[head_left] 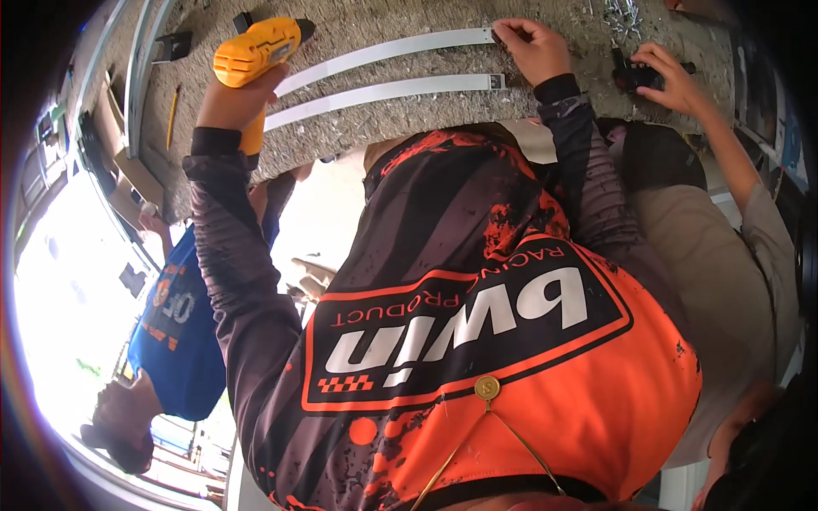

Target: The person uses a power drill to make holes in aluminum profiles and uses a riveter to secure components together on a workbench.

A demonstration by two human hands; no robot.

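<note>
My left hand (241,104) is wrapped round the grip of a yellow power drill (254,55), whose dark chuck points to the right. Two long, slim white strips (383,53) lie side by side on a worn, rough work surface, their left ends close to the drill. At the right end of the farther strip, my right hand (532,49) has its fingertips pinched together; anything between them is too small to tell. The nearer strip (383,95) lies untouched by the right hand and has a dark patch at its right end.
A co-worker at my right has a hand (669,78) on a black tool (635,75). Loose screws (624,15) lie behind it. To the left are a yellow pencil (172,117), a black block (174,48) and long metal rails (136,64). A person in blue (183,324) is beyond.
</note>
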